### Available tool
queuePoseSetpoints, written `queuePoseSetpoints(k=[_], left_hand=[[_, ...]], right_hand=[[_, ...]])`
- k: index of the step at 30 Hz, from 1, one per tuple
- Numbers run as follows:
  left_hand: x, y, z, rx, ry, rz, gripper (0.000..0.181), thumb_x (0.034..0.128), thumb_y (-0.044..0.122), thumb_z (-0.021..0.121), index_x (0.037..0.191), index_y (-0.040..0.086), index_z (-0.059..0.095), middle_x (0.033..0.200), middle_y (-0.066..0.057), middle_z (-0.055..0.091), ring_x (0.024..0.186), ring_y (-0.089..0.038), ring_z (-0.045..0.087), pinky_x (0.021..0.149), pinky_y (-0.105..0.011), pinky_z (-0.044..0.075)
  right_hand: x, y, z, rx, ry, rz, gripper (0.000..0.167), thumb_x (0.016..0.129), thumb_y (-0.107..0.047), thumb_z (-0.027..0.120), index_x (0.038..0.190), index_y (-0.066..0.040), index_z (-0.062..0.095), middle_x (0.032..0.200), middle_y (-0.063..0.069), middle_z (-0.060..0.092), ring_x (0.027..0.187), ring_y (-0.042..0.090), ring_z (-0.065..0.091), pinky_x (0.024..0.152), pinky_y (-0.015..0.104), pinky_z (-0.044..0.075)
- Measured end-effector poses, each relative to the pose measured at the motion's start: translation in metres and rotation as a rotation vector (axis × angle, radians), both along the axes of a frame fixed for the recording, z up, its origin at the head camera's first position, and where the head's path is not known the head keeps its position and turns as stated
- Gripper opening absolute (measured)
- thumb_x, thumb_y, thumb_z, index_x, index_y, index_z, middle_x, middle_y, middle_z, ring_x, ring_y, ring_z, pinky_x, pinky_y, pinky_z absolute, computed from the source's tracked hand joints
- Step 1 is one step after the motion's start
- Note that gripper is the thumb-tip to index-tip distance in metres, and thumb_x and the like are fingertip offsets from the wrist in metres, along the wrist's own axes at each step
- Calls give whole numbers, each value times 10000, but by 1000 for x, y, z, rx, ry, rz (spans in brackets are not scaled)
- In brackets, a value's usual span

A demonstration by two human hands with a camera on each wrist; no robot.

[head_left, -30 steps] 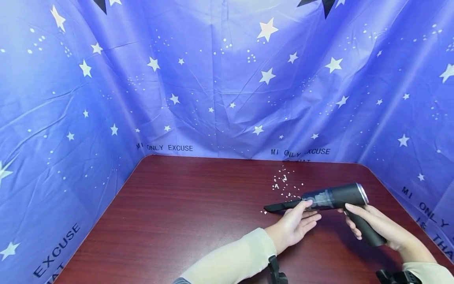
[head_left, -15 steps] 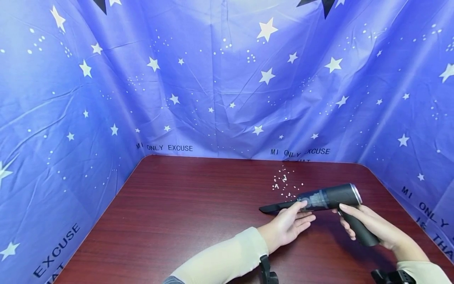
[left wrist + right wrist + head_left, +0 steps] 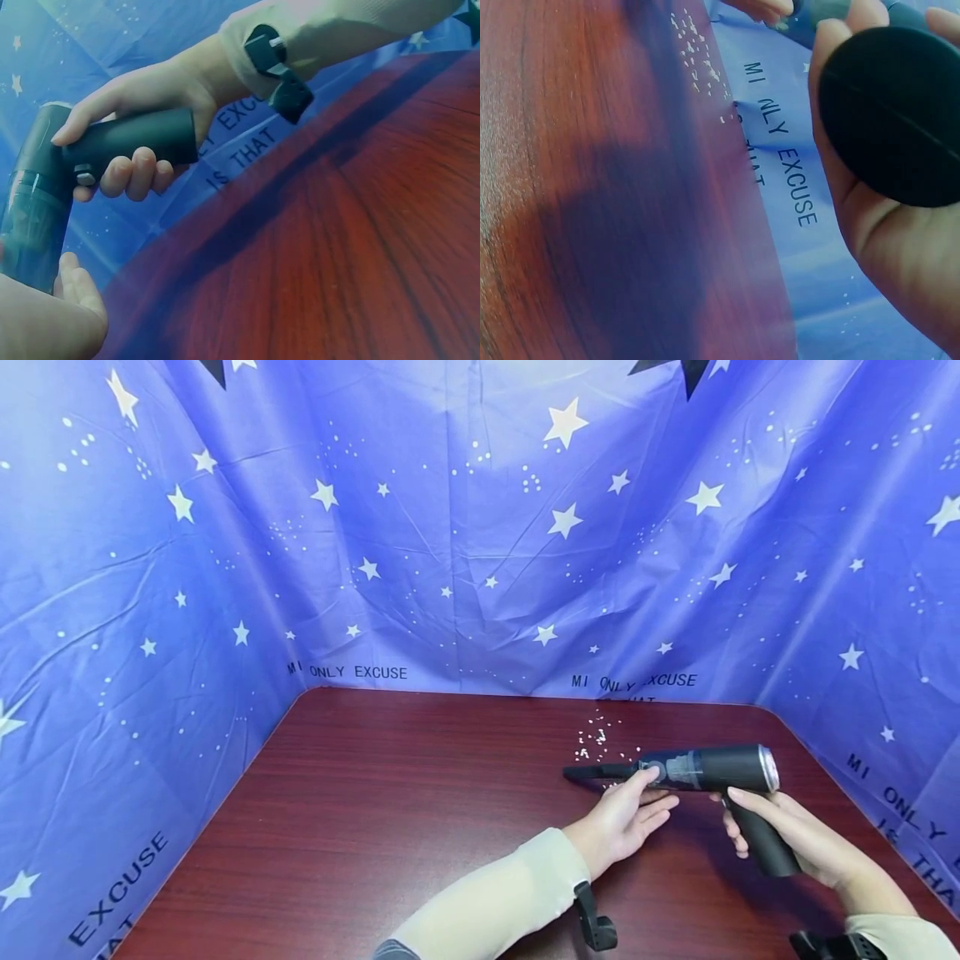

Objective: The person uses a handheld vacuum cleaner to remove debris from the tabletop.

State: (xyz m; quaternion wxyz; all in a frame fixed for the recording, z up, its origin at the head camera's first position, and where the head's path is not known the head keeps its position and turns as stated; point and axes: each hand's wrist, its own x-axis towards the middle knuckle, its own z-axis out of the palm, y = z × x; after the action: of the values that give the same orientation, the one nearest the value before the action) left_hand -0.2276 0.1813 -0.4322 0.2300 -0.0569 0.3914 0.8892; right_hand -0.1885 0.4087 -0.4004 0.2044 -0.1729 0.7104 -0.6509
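A black handheld vacuum cleaner (image 3: 731, 768) with a clear middle section and a long flat nozzle (image 3: 600, 772) is held just above the dark red table. My right hand (image 3: 806, 839) grips its handle, the thumb near the top, as the left wrist view shows with the handle (image 3: 139, 139) inside the curled fingers. My left hand (image 3: 622, 827) holds the clear section, thumb on its near side and the other fingers stretched out below. White crumbs (image 3: 592, 747) lie scattered beyond the nozzle, and a few show just on its near side. The nozzle hides part of the table.
The table (image 3: 375, 793) has a wood grain. Blue curtains (image 3: 465, 543) with stars and lettering hang along its back and both sides. Black straps (image 3: 596, 918) sit on the wrists over light sleeves.
The nozzle first slid left, and the crumbs at its tip disappeared. Then both hands shifted the vacuum cleaner right, its nozzle swinging away from me towards the other crumbs.
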Motion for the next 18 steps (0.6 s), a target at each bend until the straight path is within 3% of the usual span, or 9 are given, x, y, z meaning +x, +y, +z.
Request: queuePoseSetpoints(k=[4, 12, 18], left_hand=[[-7, 9, 3, 5, 4, 21, 286, 989, 201, 642, 1197, 4, 637, 1105, -173, 670, 1168, -394, 623, 1053, -493, 443], [-19, 23, 9, 3, 42, 57, 344, 999, 169, 629, 1265, -44, 577, 1165, -185, 660, 1126, -356, 652, 1044, -488, 453], [-26, 30, 14, -22, 74, 95, 216, 990, 115, 631, 1185, 26, 606, 1115, -132, 696, 1076, -311, 678, 1031, -486, 466]], right_hand=[[-1, 0, -1, -74, -19, 10, 428, 1111, -135, 235, 1207, -189, 649, 948, 7, 673, 829, 134, 665, 747, 352, 581], [-5, -2, -8, -134, 34, -33, 414, 1103, -78, 253, 1191, -197, 640, 1013, 20, 685, 906, 158, 684, 807, 363, 584], [-8, -8, -13, -148, 64, -10, 428, 1099, -60, 244, 1255, -264, 587, 1125, 7, 668, 1027, 135, 661, 874, 316, 560]])
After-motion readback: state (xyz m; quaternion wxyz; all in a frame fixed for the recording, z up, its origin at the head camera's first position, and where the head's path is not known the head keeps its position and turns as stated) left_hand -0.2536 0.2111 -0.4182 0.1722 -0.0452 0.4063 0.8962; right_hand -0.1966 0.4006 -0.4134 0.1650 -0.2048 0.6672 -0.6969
